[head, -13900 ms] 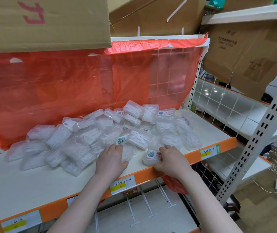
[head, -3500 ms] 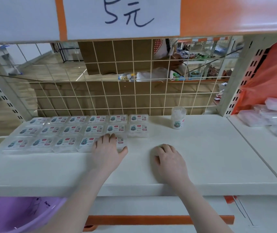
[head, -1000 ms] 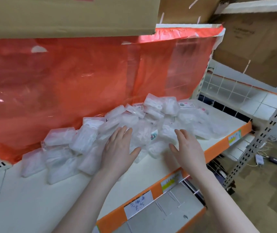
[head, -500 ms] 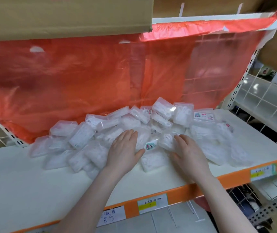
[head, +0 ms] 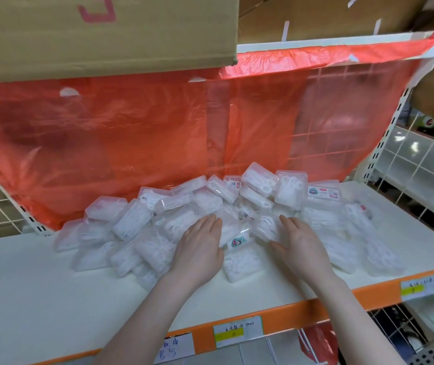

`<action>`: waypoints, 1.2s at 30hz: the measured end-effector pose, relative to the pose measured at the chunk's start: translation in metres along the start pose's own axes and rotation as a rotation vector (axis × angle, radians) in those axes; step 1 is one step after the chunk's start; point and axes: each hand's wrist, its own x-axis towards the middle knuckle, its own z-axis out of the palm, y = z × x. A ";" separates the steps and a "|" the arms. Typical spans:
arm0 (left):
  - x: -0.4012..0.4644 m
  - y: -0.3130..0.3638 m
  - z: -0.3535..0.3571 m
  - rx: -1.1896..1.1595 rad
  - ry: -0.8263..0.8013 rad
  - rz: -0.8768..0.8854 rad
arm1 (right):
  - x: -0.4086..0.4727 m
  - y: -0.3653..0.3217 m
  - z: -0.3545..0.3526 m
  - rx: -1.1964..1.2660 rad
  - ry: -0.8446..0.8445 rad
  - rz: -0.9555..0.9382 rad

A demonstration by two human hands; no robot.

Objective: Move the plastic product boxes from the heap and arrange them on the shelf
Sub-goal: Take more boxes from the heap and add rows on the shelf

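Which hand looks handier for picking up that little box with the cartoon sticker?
Probably the left hand: its thumb side lies right beside the stickered box. The right hand rests flat on other boxes, slightly farther away.

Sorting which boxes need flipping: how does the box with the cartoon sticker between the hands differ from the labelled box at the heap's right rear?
The cartoon-sticker box lies tilted between the left hand and right hand, wedged among others; the rear labelled box lies nearly flat beside the red plastic sheet. Its label is wide; the sticker is small. Both are clear plastic.
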 end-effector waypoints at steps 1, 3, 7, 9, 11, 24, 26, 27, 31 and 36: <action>-0.001 -0.001 0.000 -0.011 -0.005 0.004 | 0.000 0.000 0.000 0.001 0.004 0.006; 0.000 -0.002 0.000 -0.021 0.005 0.004 | -0.001 0.000 0.002 -0.001 0.006 0.011; 0.009 -0.001 -0.001 -0.031 0.024 -0.045 | -0.001 -0.001 0.002 0.000 0.004 0.009; 0.013 -0.001 -0.001 -0.027 0.022 -0.069 | 0.001 -0.002 0.001 0.008 -0.005 0.015; 0.017 0.001 -0.002 -0.005 0.008 -0.090 | 0.004 -0.003 0.000 0.015 -0.020 0.018; 0.023 0.013 -0.014 0.027 -0.104 -0.189 | 0.007 -0.006 -0.007 0.073 -0.068 0.029; 0.021 0.015 -0.014 0.024 -0.104 -0.197 | 0.004 -0.006 -0.009 0.085 -0.056 0.022; 0.019 0.016 -0.015 0.023 -0.102 -0.199 | 0.003 -0.006 -0.010 0.086 -0.051 0.016; 0.008 0.019 -0.017 -0.020 -0.062 -0.225 | 0.001 -0.005 -0.014 0.076 -0.022 -0.018; -0.013 0.018 -0.026 -0.049 0.014 -0.291 | 0.002 -0.008 -0.021 0.027 -0.004 -0.081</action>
